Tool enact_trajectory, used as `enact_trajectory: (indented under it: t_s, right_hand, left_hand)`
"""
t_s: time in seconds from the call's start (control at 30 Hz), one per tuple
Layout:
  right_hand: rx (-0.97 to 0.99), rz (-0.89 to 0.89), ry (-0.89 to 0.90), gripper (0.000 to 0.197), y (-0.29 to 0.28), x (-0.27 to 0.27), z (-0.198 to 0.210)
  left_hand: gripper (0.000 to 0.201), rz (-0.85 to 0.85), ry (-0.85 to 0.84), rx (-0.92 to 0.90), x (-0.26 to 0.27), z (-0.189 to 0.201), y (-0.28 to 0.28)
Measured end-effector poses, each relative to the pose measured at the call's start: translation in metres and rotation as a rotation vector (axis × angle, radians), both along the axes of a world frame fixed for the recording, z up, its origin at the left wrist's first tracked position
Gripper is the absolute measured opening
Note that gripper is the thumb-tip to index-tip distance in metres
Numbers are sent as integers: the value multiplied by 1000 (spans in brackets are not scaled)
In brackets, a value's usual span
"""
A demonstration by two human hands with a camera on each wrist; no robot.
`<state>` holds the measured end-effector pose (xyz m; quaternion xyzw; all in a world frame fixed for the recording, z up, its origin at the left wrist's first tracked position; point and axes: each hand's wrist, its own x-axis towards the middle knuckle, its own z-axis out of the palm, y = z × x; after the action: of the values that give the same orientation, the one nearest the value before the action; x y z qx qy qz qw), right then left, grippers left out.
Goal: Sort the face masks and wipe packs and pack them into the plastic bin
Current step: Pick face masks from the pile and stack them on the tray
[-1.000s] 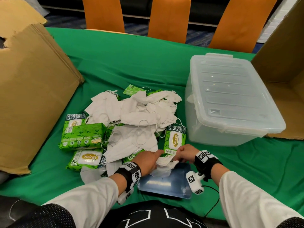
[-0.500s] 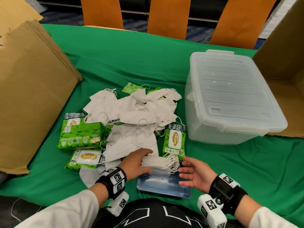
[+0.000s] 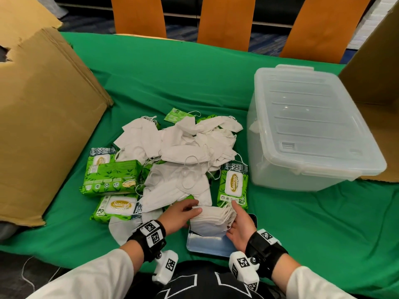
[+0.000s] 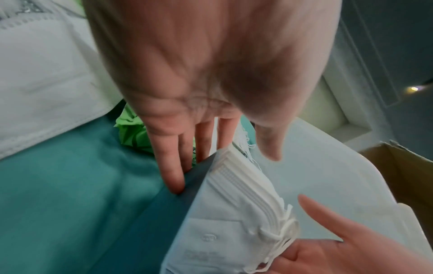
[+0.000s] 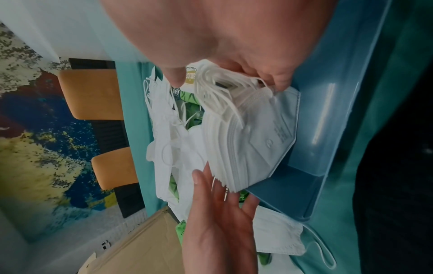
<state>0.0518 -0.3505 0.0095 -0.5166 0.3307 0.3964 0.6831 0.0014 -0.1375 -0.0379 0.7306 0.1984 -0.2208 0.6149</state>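
Observation:
A stack of folded white face masks [image 3: 210, 220] [image 4: 236, 209] [image 5: 253, 140] sits on a blue tray [image 3: 207, 247] [image 5: 328, 129] at the near table edge. My left hand [image 3: 194, 209] [image 4: 211, 157] presses straight fingers against the stack's left side. My right hand [image 3: 234, 214] [image 5: 222, 77] flanks the ear-loop end with its palm turned inward. Behind lies a loose mask pile [image 3: 183, 152]. Green wipe packs [image 3: 111, 178] [image 3: 117, 207] [image 3: 233, 183] lie round it. The clear plastic bin [image 3: 302, 130] stands at the right with its lid on.
Flattened cardboard [image 3: 43, 117] leans at the left and a cardboard box [image 3: 375, 87] stands behind the bin. Orange chair backs [image 3: 224, 20] line the far table edge. A single mask [image 3: 121, 227] lies left of the tray on the green cloth [image 3: 313, 223].
Half a second ago both hands were spread apart from the stack. They have now closed in on its two sides, and the head view has shifted slightly.

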Motion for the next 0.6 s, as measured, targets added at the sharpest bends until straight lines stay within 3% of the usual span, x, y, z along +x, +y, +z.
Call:
enact_trajectory:
  t_s: [0.23, 0.4, 0.5, 0.6]
  right_hand:
    - [-21, -14, -1, 41, -4, 2, -1]
    - [-39, -30, -1, 53, -5, 1, -2]
    - [-43, -50, 7, 55, -10, 1, -6]
    - [-37, -51, 43, 58, -17, 3, -13]
  left_hand:
    - [34, 111, 21, -65, -2, -5, 1]
    - [33, 97, 23, -82, -2, -3, 2]
    - [63, -21, -45, 48, -3, 2, 8]
    - [99, -310, -138, 275, -4, 7, 12]
